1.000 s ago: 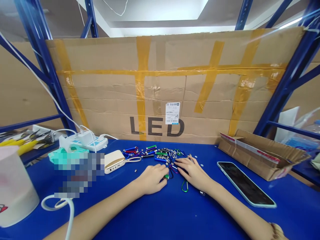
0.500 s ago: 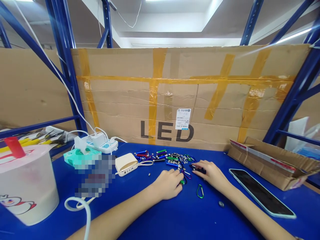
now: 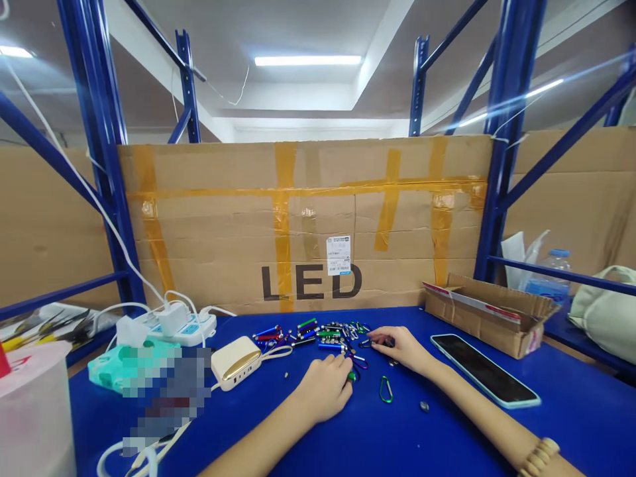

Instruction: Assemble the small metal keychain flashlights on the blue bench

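Note:
My left hand (image 3: 325, 387) rests on the blue tabletop, fingers curled round a small green piece (image 3: 352, 376) with a dark loop beside it; most of it is hidden. My right hand (image 3: 400, 348) is at the right edge of the pile, its thumb and fingertips closed round a dark carabiner (image 3: 366, 344), partly covered. Before both hands lies a pile of small metal tubes (image 3: 330, 346) and carabiners in blue, green, red and silver. A purple carabiner (image 3: 360, 362) lies between my hands. Nearer to me are a green carabiner (image 3: 386, 389) and a small round metal piece (image 3: 424, 406).
A phone (image 3: 484, 370) and an open cardboard box (image 3: 489, 321) lie on the right. To the left are a cream power bank (image 3: 236, 363), a teal tissue pack (image 3: 112, 364), a power strip (image 3: 199, 329) and a lidded cup (image 3: 34, 411). A large carton (image 3: 223, 232) stands behind.
The view has tilted up and turned right, so things appear shifted left. My hands stay near the same spots; a small shiny piece now shows below my right hand.

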Action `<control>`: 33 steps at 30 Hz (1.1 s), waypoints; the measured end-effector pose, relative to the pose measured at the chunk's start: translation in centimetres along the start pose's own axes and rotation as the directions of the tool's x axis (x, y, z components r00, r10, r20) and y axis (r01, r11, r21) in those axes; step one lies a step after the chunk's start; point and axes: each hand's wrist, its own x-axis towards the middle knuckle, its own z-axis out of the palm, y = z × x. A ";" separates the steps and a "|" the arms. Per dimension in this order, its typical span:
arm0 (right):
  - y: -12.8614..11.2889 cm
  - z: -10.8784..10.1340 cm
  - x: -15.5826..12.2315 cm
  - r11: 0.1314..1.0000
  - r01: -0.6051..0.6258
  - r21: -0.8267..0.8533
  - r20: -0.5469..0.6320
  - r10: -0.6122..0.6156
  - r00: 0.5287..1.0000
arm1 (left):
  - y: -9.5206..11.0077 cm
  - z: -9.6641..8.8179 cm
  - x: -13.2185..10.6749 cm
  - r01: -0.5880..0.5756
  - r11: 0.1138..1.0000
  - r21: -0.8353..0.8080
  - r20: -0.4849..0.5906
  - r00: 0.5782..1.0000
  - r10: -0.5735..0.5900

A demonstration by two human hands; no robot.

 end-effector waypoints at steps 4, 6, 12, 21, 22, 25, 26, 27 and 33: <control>1.1 -0.3 0.6 1.000 0.029 0.007 -0.100 -0.028 0.995 | -0.1 0.3 0.0 -0.002 0.999 -0.044 -0.050 0.999 0.000; 1.3 -0.6 0.7 1.000 0.030 -0.005 -0.138 -0.031 0.990 | -0.2 0.4 0.1 0.019 0.995 -0.099 -0.068 0.997 -0.025; 0.7 -1.0 0.2 0.999 0.048 0.010 -0.081 -0.047 0.996 | -0.1 0.3 0.0 0.138 0.969 -0.207 -0.096 0.982 -0.160; -1.6 -0.5 -0.6 0.954 0.252 -0.165 -0.081 -0.268 0.960 | 0.1 1.3 0.6 0.444 0.863 -0.242 -0.161 0.859 -0.486; -1.6 -0.5 -0.6 0.954 0.251 -0.163 -0.072 -0.265 0.962 | 0.2 1.3 0.7 0.481 0.850 -0.213 -0.150 0.844 -0.515; -1.6 -0.6 -0.8 0.959 0.252 -0.128 -0.058 -0.261 0.964 | 0.7 0.9 1.0 0.575 0.813 -0.090 -0.148 0.800 -0.582; -1.6 -0.7 -0.8 0.961 0.243 -0.128 -0.054 -0.252 0.966 | 0.9 0.8 1.1 0.585 0.809 -0.050 -0.149 0.797 -0.585; -1.6 -0.8 -0.9 0.962 0.238 -0.137 -0.053 -0.247 0.968 | 1.1 0.7 1.1 0.602 0.798 -0.014 -0.166 0.786 -0.596; -1.6 -1.6 -1.4 0.955 0.249 -0.162 -0.023 -0.256 0.966 | 1.6 0.8 0.8 0.709 0.704 0.037 -0.236 0.691 -0.683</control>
